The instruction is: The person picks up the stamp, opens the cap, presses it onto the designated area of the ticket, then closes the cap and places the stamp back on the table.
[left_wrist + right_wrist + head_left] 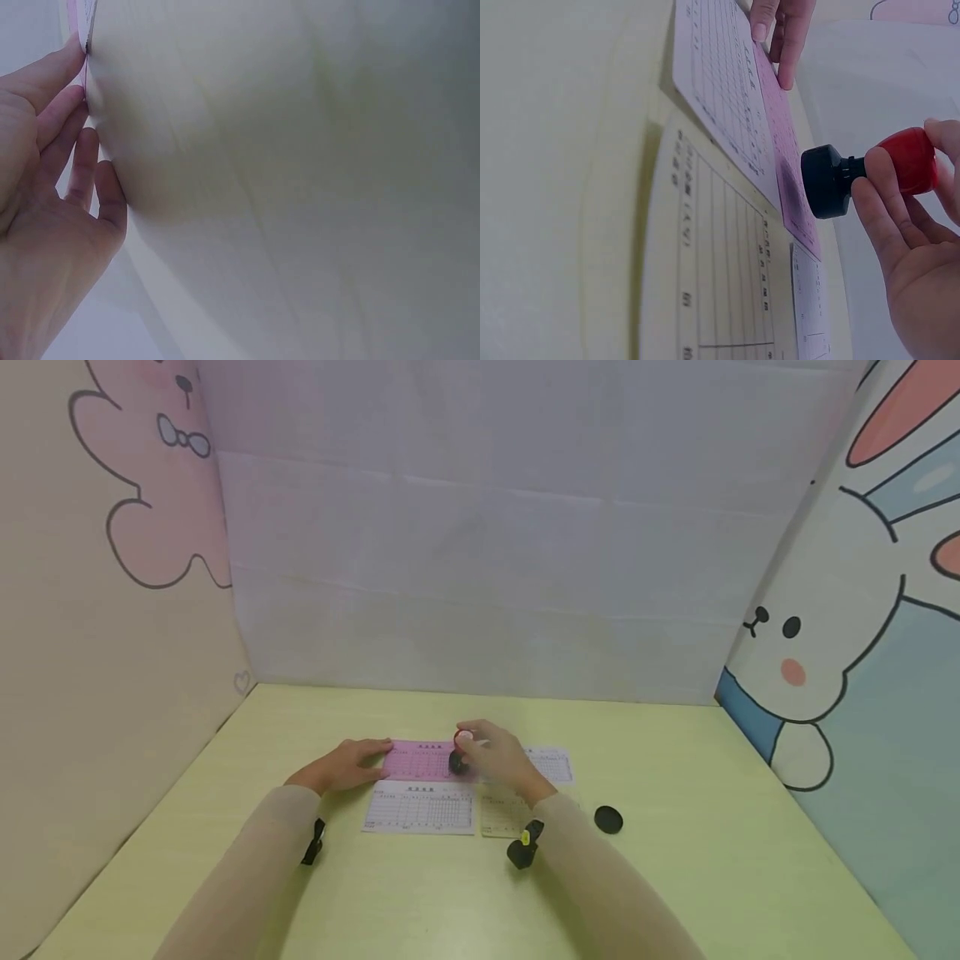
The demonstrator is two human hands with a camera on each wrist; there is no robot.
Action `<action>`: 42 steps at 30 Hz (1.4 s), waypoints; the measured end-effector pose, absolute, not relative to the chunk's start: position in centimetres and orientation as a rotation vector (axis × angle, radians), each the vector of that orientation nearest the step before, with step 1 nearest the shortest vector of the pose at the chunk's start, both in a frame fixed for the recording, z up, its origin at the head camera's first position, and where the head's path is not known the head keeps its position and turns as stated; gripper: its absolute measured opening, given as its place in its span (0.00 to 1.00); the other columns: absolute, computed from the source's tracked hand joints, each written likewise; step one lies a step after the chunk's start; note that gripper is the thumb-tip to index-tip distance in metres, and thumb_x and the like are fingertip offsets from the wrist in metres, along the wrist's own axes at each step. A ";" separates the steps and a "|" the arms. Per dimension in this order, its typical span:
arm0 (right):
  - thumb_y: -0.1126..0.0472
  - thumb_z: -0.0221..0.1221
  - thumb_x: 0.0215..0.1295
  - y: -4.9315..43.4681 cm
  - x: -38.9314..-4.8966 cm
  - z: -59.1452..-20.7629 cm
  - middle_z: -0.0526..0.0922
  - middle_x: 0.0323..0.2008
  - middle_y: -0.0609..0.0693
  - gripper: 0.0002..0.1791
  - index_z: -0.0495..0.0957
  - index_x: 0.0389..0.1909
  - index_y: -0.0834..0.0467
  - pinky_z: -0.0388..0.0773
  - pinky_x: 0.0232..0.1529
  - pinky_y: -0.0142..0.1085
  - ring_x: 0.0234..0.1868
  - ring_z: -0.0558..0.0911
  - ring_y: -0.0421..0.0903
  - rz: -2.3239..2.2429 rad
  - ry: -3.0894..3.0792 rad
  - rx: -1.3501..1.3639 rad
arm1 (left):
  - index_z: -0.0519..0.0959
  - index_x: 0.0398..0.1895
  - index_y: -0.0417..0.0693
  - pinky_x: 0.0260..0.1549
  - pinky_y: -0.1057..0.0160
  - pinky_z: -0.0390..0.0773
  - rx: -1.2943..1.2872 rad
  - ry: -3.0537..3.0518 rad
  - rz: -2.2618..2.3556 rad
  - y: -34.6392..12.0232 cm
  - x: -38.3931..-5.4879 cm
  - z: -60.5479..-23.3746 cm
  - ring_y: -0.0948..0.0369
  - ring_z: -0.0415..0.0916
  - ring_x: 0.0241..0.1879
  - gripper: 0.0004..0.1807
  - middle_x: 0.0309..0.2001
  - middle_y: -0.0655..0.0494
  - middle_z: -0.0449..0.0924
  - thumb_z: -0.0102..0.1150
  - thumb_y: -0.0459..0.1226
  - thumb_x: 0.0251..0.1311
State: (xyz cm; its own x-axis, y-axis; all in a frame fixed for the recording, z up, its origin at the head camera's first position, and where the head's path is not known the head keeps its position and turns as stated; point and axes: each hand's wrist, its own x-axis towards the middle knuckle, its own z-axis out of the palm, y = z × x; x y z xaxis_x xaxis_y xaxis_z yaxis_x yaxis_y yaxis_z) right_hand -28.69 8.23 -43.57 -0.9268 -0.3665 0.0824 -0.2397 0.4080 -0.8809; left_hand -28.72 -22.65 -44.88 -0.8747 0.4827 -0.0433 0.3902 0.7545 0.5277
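Note:
My right hand [501, 762] grips a stamp with a red handle [915, 159] and a round black base [825, 184]. The base hangs close over the right part of the pink form [416, 762], its face turned toward the paper. My left hand [343, 767] rests at the pink form's left edge, fingertips and thumb on the sheet with fingers loosely extended. In front of it lies a white form [420, 810], with a yellowish form [502, 814] to its right, partly behind my right wrist. Another white form [553, 766] shows beyond the right hand.
A flat black disc [608, 819] lies on the pale yellow table [420, 902], right of the forms. White sheeting [480, 543] closes off the back, and walls with cartoon animals stand at both sides. Each wrist wears a black strap.

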 end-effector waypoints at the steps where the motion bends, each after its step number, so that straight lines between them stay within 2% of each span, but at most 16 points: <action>1: 0.42 0.57 0.72 8.4 -28.6 -43.4 0.79 0.58 0.50 0.26 0.74 0.67 0.48 0.80 0.50 0.45 0.48 0.84 0.43 -1.556 2.535 -0.550 | 0.65 0.71 0.32 0.69 0.38 0.55 0.688 2.775 0.775 -22.7 -28.7 -44.9 0.36 0.54 0.72 0.33 0.72 0.36 0.61 0.60 0.40 0.70; 10: 0.49 0.61 0.72 9.6 -28.5 -42.0 0.80 0.54 0.53 0.25 0.74 0.66 0.51 0.79 0.51 0.47 0.43 0.86 0.46 -1.657 2.514 -0.622 | 0.64 0.71 0.31 0.69 0.38 0.55 0.704 2.774 0.774 -22.6 -28.8 -44.8 0.36 0.54 0.72 0.33 0.72 0.35 0.61 0.60 0.40 0.70; 19: 0.44 0.60 0.70 11.2 -28.2 -41.6 0.80 0.56 0.49 0.23 0.75 0.64 0.44 0.74 0.56 0.53 0.44 0.85 0.44 -1.653 2.505 -0.623 | 0.65 0.71 0.32 0.68 0.37 0.55 0.685 2.760 0.798 -22.5 -28.6 -44.6 0.35 0.53 0.72 0.33 0.72 0.35 0.61 0.60 0.40 0.70; 23: 0.45 0.60 0.71 12.2 -28.2 -41.4 0.81 0.55 0.48 0.22 0.76 0.63 0.43 0.74 0.55 0.52 0.44 0.84 0.45 -1.650 2.512 -0.629 | 0.65 0.72 0.33 0.69 0.37 0.53 0.674 2.756 0.825 -22.7 -28.8 -44.7 0.36 0.52 0.72 0.33 0.73 0.36 0.61 0.60 0.41 0.70; 28: 0.48 0.60 0.72 13.2 -28.1 -41.2 0.81 0.55 0.51 0.22 0.76 0.64 0.47 0.74 0.52 0.50 0.44 0.84 0.48 -1.653 2.526 -0.626 | 0.65 0.73 0.37 0.69 0.36 0.51 0.570 2.729 0.941 -22.8 -28.9 -44.7 0.35 0.51 0.73 0.32 0.74 0.35 0.58 0.60 0.41 0.70; 32: 0.53 0.59 0.74 13.9 -27.6 -40.4 0.81 0.54 0.55 0.22 0.74 0.66 0.52 0.74 0.52 0.50 0.45 0.84 0.54 -1.663 2.503 -0.609 | 0.64 0.74 0.40 0.67 0.35 0.56 0.499 2.757 0.994 -22.5 -28.9 -44.5 0.35 0.57 0.70 0.31 0.72 0.33 0.59 0.58 0.38 0.71; 36: 0.57 0.58 0.74 14.3 -26.4 -38.6 0.80 0.51 0.59 0.22 0.73 0.66 0.56 0.75 0.51 0.53 0.46 0.83 0.59 -1.659 2.488 -0.624 | 0.64 0.75 0.43 0.65 0.36 0.61 0.460 2.790 1.027 -21.7 -28.9 -44.1 0.37 0.61 0.68 0.31 0.72 0.36 0.61 0.57 0.38 0.71; 38: 0.58 0.58 0.74 14.4 -25.9 -37.8 0.80 0.49 0.61 0.22 0.73 0.65 0.58 0.76 0.51 0.55 0.46 0.83 0.60 -1.654 2.490 -0.640 | 0.64 0.75 0.43 0.65 0.36 0.61 0.470 2.797 1.048 -21.1 -28.9 -43.9 0.38 0.61 0.68 0.31 0.72 0.37 0.62 0.57 0.38 0.71; 42: 0.59 0.58 0.74 14.7 -25.4 -37.1 0.80 0.47 0.60 0.22 0.73 0.65 0.59 0.78 0.51 0.52 0.46 0.84 0.58 -1.634 2.507 -0.651 | 0.65 0.74 0.42 0.67 0.37 0.59 0.517 2.811 1.077 -19.9 -28.9 -43.5 0.38 0.60 0.69 0.30 0.72 0.38 0.63 0.58 0.36 0.70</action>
State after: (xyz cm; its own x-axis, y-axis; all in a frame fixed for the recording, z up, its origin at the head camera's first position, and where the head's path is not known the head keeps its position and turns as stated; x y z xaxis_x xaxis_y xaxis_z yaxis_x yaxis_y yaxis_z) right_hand -25.39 14.71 -37.13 -0.9066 -0.3898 0.1617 -0.3052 0.3410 -0.8891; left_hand -28.91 -19.85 -43.49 -0.9390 0.3416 0.0395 0.2806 0.6945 0.6625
